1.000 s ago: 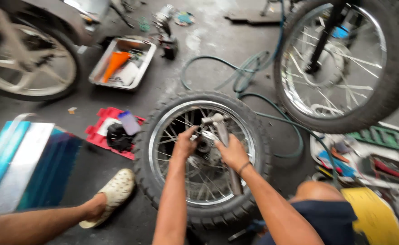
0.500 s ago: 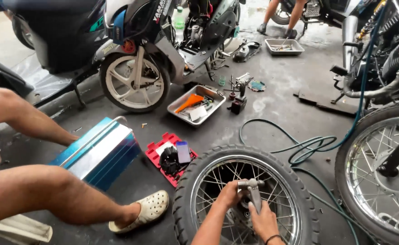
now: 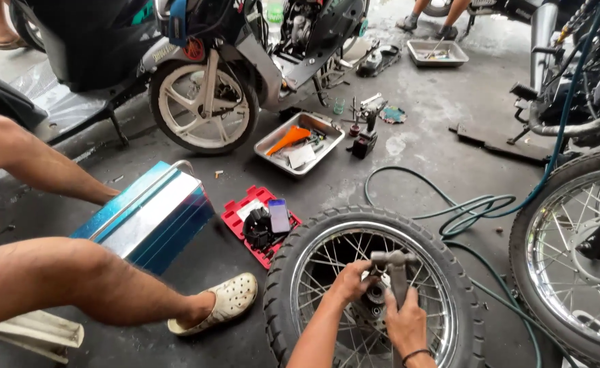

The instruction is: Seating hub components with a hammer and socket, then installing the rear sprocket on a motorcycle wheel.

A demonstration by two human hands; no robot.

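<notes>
Right hand [image 3: 405,322] is clenched around the grey tool [image 3: 394,271] standing upright over the hub [image 3: 373,296]. Left hand [image 3: 349,281] grips the tool head, just beside the right hand. The spoked wheel [image 3: 373,289] lies flat on the floor beneath both hands.

Grey concrete floor [image 3: 443,116], damp patches, daylight, blue metal toolbox [image 3: 146,218], parked scooter [image 3: 197,61], green hose [image 3: 463,208]

The spoked wheel [image 3: 371,293] is cut off by the bottom edge at 6 o'clock. The right hand [image 3: 405,324] covers the tool's [image 3: 395,269] handle, and the left hand [image 3: 347,281] hides part of the hub [image 3: 373,297]. At 3 o'clock, a second wheel [image 3: 572,252] runs past the frame. At 12 o'clock, the far tray's [image 3: 438,52] contents are too small to tell.
</notes>
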